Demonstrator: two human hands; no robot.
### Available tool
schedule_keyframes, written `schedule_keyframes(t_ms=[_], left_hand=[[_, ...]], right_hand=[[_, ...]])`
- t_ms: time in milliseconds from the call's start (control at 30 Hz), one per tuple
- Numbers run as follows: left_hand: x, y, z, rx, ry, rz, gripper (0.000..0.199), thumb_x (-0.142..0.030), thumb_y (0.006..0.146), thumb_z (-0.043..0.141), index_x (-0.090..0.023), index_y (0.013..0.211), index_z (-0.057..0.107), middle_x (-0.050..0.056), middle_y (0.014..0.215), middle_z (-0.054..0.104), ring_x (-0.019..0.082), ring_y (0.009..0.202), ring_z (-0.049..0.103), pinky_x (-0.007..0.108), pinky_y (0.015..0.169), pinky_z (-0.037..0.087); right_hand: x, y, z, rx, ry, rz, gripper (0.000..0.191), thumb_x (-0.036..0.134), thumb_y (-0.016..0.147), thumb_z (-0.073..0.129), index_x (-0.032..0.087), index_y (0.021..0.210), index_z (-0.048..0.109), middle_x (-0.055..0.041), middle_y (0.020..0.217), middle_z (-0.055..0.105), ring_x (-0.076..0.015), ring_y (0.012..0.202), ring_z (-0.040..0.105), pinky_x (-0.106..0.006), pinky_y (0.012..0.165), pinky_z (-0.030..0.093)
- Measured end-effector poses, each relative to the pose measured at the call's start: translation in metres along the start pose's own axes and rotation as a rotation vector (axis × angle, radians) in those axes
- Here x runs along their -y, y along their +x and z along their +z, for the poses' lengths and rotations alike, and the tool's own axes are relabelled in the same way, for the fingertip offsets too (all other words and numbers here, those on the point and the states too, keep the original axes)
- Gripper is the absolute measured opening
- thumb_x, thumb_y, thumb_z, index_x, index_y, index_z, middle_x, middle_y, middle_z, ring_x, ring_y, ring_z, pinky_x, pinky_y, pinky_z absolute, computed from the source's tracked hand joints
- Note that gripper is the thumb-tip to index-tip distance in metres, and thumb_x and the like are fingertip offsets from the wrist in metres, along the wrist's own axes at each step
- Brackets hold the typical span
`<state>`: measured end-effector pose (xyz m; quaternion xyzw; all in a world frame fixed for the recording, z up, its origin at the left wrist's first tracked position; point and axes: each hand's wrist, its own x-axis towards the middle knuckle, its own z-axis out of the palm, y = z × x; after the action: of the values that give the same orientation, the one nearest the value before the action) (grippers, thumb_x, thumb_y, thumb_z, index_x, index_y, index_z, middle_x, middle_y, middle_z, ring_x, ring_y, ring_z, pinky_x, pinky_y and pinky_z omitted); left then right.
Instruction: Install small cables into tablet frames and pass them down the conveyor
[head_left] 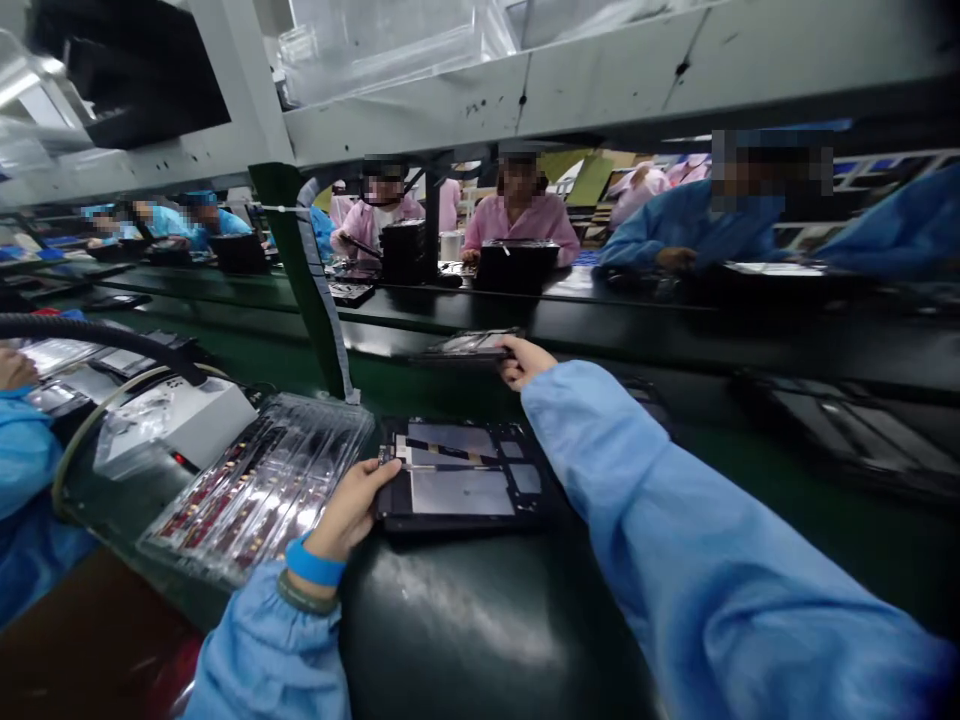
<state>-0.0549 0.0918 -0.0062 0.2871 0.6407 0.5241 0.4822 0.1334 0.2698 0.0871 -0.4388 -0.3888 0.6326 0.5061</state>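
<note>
My left hand (351, 502), wearing a blue wrist strap, is closed on the left edge of an open tablet housing (465, 492) that lies on the dark mat. Silver battery panels and a dark ribbon strip show inside that housing. Out ahead over the green line, my right hand (526, 362) pinches the right end of another flat tablet housing (472, 345), which is blurred and seen almost edge-on. Left of my left hand sits a clear plastic tray (262, 470) with several rows of small reddish and dark parts.
A white box (176, 420) with a black hose stands at left, near a co-worker's blue sleeve (26, 480). A green post (304, 280) rises beyond the tray. More housings (840, 430) lie at right. Overhead runs a pale beam (525, 90); several co-workers sit opposite.
</note>
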Motion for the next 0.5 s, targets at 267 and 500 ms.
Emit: schedule_keyframes(t_ms=[267,500], left_hand=[[0.017,-0.046,0.013,0.034,-0.415,0.078,0.055,-0.04,0.059,0.079,-0.018,0.105,0.06,0.006,0.103,0.07,0.023,0.099,0.065,0.029,0.085,0.053],[0.033,-0.086,0.007,-0.014,-0.499,0.029,0.038,-0.045,0.088,0.053,-0.019,0.115,0.061,0.007,0.12,0.065,0.022,0.111,0.06,0.031,0.092,0.053]], right_hand=[[-0.043,-0.157,-0.023,-0.078,0.068,0.152,0.019,0.028,0.086,0.058,0.018,0.075,0.046,0.0107,0.052,0.035,-0.0022,0.036,0.026,-0.013,0.031,0.018],[-0.092,-0.236,-0.022,0.086,-0.135,0.11,0.027,0.041,0.073,0.07,0.02,0.078,0.054,0.0081,0.049,0.048,-0.0053,0.038,0.034,-0.017,0.035,0.024]])
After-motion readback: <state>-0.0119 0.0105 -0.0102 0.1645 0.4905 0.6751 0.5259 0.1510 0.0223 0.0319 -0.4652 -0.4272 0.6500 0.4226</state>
